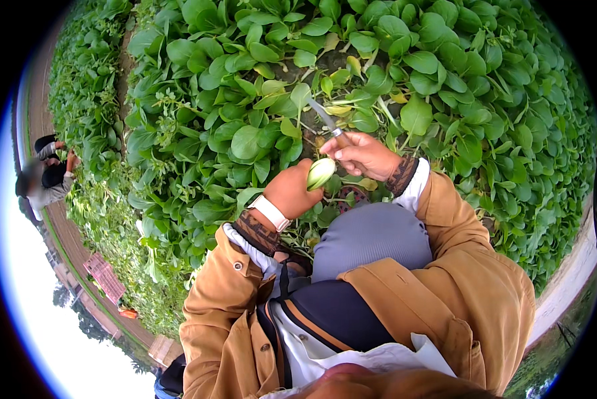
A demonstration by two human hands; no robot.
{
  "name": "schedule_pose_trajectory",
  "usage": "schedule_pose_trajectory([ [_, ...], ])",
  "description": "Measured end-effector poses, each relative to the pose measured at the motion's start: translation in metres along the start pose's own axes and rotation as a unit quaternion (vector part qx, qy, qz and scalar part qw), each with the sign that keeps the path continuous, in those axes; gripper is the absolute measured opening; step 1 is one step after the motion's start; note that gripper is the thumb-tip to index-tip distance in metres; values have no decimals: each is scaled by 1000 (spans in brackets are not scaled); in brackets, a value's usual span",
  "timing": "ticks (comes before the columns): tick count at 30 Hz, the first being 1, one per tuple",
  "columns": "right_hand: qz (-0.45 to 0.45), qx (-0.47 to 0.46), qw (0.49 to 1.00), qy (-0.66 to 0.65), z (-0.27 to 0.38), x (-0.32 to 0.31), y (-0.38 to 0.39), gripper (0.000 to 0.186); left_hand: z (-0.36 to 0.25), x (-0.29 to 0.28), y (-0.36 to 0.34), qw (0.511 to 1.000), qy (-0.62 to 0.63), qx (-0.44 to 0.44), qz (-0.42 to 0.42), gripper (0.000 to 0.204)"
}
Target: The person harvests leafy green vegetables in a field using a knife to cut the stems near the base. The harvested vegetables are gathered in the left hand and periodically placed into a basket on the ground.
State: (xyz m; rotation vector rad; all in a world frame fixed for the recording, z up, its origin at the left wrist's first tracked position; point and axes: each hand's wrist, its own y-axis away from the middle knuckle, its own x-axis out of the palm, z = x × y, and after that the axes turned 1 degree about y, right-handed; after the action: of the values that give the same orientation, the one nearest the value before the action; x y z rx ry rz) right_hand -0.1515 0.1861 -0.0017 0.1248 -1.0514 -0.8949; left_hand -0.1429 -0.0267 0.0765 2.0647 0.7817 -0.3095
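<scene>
My left hand (290, 189) is closed around a head of bok choy (321, 174), its pale green-white base showing beside the thumb. How far its leaves reach is partly hidden by the hand. Just to the right, my right hand (370, 158) grips a small knife (323, 115) by its brownish handle. The grey blade points up and left, away from me, over the plants. The fingertips of my right hand are close to the bok choy's base; whether they touch it I cannot tell.
Dense leafy green plants (245, 143) surround my hands, with yellowing leaves (339, 110) and bare soil ahead of the knife. A grey rounded thing (371, 243) lies in front of my body. Far left, another person (52, 169) crouches by the rows; a pinkish crate (105, 278) stands lower down.
</scene>
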Motion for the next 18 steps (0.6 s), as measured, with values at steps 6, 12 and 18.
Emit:
schedule_pose_trajectory([
  [6, 9, -41, 988, 146, -3, -7, -6, 16, 2, -2, -1, 998, 53, -5, 28, 39],
  [12, -184, -73, 975, 102, -9, -17, -5, 18, -11, 21, -15, 983, -179, 21, -26, 33],
  [18, -127, 2, 863, 489, -41, -15, -23, 58, 28, 11, -52, 952, -281, -99, -67, 32],
])
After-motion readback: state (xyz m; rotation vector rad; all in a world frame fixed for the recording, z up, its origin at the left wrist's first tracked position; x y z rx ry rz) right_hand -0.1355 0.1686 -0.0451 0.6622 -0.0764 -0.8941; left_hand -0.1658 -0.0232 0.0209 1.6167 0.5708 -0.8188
